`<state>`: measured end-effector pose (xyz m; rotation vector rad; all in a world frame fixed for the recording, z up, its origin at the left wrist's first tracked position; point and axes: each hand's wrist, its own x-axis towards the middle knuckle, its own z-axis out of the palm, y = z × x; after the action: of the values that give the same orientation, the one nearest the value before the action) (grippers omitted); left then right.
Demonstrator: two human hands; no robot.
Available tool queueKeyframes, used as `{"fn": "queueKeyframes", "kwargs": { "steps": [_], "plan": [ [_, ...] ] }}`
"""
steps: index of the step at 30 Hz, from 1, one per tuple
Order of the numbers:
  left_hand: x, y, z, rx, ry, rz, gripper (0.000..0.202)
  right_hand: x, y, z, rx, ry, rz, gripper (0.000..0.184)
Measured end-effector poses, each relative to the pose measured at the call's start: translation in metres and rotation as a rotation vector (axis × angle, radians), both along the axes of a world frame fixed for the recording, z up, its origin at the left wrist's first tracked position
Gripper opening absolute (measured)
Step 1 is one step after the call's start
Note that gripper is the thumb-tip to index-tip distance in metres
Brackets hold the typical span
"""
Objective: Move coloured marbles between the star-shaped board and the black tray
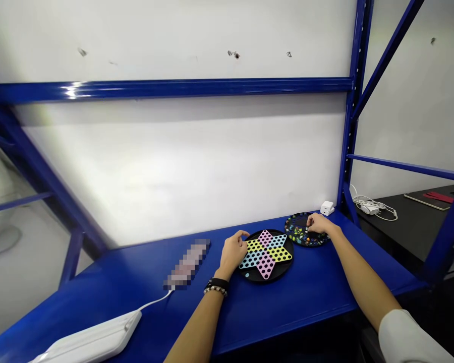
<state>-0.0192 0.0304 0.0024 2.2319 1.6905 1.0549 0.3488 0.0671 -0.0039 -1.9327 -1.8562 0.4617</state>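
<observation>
Black round board with a pastel star (265, 254) lay beside our curled left hand (233, 250); at far right, our right hand (318, 223) bunched over a round black tray (299, 220), both grips unclear. Knocking it risked scattering small colourful marbles (297, 234).

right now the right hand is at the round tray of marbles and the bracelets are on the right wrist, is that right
Not quite: the bracelets are on the wrist of the left hand, as the head view shows. The right hand is indeed at the round tray of marbles.
</observation>
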Motion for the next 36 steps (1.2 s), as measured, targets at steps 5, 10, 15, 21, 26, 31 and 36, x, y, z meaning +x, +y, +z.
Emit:
{"fn": "queueKeyframes", "kwargs": {
  "steps": [5,10,15,21,26,31,36],
  "plan": [
    [0.003,-0.004,0.001,-0.05,0.018,-0.005,0.023,-0.006,0.0,0.001,-0.03,0.014,0.102,0.023],
    [0.004,-0.005,0.003,-0.069,0.038,0.0,0.022,-0.013,0.0,-0.002,-0.008,-0.003,0.148,0.013],
    [0.004,-0.005,0.003,-0.071,0.037,-0.004,0.022,-0.018,0.002,-0.005,0.01,0.006,0.155,0.013],
    [0.005,-0.006,0.004,-0.077,0.043,0.0,0.022,-0.027,0.002,-0.007,0.055,-0.03,0.182,0.016],
    [0.005,-0.007,0.005,-0.078,0.044,-0.008,0.021,-0.029,-0.001,-0.006,0.074,-0.007,0.178,0.012],
    [0.006,-0.007,0.004,-0.074,0.047,-0.015,0.021,-0.043,-0.009,0.012,0.166,0.078,0.214,0.016],
    [0.006,-0.008,0.005,-0.079,0.047,-0.017,0.021,-0.074,-0.027,0.031,0.193,0.149,0.405,0.015]
  ]
}}
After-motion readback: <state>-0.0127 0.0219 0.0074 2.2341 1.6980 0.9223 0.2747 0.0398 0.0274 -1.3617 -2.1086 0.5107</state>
